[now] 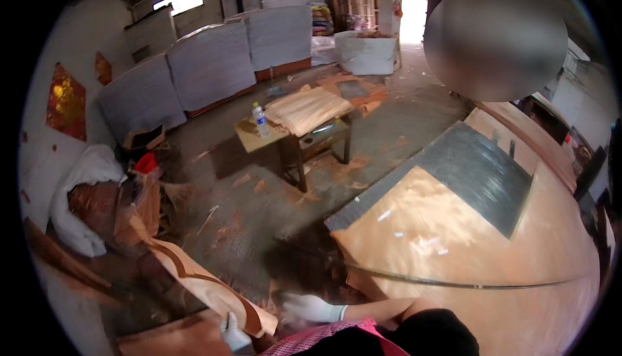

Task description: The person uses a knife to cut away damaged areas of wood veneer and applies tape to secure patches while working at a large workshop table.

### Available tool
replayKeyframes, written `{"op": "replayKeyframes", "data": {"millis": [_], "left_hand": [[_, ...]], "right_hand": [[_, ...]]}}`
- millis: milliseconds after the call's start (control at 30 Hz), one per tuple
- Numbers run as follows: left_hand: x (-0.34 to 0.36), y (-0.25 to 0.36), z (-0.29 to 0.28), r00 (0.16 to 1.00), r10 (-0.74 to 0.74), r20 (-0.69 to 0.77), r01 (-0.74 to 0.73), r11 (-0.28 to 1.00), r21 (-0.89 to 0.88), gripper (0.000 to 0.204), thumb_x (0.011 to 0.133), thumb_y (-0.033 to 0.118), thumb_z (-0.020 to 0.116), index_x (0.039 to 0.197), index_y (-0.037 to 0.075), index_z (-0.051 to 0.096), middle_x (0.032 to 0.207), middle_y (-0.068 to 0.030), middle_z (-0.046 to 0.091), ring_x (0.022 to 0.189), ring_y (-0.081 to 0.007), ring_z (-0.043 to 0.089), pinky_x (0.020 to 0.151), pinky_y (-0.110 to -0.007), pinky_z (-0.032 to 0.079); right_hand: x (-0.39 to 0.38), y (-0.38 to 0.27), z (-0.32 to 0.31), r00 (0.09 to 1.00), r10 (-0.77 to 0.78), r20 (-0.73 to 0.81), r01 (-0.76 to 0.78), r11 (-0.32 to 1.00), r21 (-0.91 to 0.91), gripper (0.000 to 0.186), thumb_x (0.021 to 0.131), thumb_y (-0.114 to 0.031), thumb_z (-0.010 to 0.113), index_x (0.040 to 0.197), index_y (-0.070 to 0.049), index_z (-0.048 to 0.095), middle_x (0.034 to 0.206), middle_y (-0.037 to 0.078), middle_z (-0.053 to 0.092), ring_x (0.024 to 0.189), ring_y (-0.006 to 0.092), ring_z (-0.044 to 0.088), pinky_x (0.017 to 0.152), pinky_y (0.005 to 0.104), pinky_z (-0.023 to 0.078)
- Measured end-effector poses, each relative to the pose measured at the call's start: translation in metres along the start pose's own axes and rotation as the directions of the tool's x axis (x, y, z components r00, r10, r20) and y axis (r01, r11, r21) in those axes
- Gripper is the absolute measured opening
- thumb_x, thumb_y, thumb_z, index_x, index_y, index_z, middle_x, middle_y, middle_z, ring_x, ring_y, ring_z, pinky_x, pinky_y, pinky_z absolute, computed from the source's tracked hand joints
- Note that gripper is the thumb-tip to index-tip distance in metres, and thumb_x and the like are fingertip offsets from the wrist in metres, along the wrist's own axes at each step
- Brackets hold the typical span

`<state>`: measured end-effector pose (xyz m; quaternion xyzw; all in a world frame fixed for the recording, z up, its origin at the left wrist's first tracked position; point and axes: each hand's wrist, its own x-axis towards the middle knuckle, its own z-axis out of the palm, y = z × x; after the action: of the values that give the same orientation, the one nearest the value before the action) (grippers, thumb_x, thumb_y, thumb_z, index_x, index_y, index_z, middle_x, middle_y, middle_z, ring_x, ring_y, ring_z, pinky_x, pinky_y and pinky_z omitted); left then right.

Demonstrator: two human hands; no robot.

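Left hand (236, 338), at 7 o'clock from the centre of the view: white-gloved, the fingers (230, 323) gripping the near end of a curled wood-veneer sheet (197, 283). Right hand (312, 308), at 6 o'clock: also white-gloved, close to the same end of the sheet; motion blur hides its fingers, so whether they are open or closed, or touch the sheet, cannot be told. The sheet, pale tan with wavy, darker bands, runs from the left hand toward 8 o'clock, its far end narrow and curled. A reddish-brown board (172, 338) lies beneath its near end, at 7 o'clock. At 6 o'clock, a pink checked garment (311, 338) shows beside the right forearm.

At 4 o'clock, a broad pale wood sheet (414, 239) carries small white strips (384, 215) and is crossed by a thin dark strip (466, 285). A dark grey panel (483, 171) overlies it at 3 o'clock.

Just off the centre, toward 11 o'clock, stands a small wooden tabletop (254, 139) bearing a stack of veneer sheets (308, 110) and, at 10 o'clock, a clear bottle (260, 123) with a blue label. Scraps lie on the grey floor (253, 217) around it.

Outermost: a red container (146, 163) at 9 o'clock, pale wrapped panels (208, 68) at 10 to 11, a white bulk bag (366, 56) at 1.
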<state>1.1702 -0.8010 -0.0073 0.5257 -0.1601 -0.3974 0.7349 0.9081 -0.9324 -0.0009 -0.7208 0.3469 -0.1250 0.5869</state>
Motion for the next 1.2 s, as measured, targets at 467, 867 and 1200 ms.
{"op": "replayKeyframes", "data": {"millis": [467, 867, 1200], "left_hand": [[0.326, 0.07, 0.275, 0.858, -0.115, 0.5, -0.286, 0.702, 0.652, 0.034, 0.091, 0.027, 0.069, 0.105, -0.004, 0.068, 0.094, -0.0152, 0.069, 0.092, -0.0226, 0.064, 0.084, -0.036, 0.051], [0.476, -0.081, 0.5, 0.639, -0.111, 0.761, -0.483, 0.712, 0.51, 0.017, 0.095, 0.007, 0.062, 0.104, -0.008, 0.061, 0.092, -0.005, 0.064, 0.082, -0.0093, 0.055, 0.072, -0.028, 0.048], [0.591, -0.157, 0.699, 0.348, 0.149, 0.926, -0.818, 0.532, 0.221, 0.022, 0.095, 0.011, 0.062, 0.101, -0.01, 0.061, 0.088, -0.0194, 0.067, 0.078, -0.0221, 0.062, 0.076, -0.036, 0.05]], "right_hand": [[0.159, 0.089, -0.149, 0.383, 0.653, -0.653, 0.085, 0.679, 0.729, 0.036, 0.103, -0.037, 0.05, 0.12, -0.006, 0.058, 0.099, 0.006, 0.062, 0.086, 0.0173, 0.059, 0.073, 0.0331, 0.049], [0.178, 0.062, -0.325, 0.059, 0.82, -0.57, 0.418, 0.498, 0.76, 0.045, 0.1, -0.038, 0.057, 0.14, -0.017, 0.051, 0.098, 0.0, 0.063, 0.078, 0.0117, 0.058, 0.058, 0.0244, 0.044], [0.137, 0.08, -0.374, 0.118, 0.733, -0.669, 0.203, 0.642, 0.739, 0.04, 0.102, -0.026, 0.053, 0.14, -0.012, 0.054, 0.104, 0.006, 0.073, 0.066, 0.0073, 0.059, 0.054, 0.0213, 0.046]]}}
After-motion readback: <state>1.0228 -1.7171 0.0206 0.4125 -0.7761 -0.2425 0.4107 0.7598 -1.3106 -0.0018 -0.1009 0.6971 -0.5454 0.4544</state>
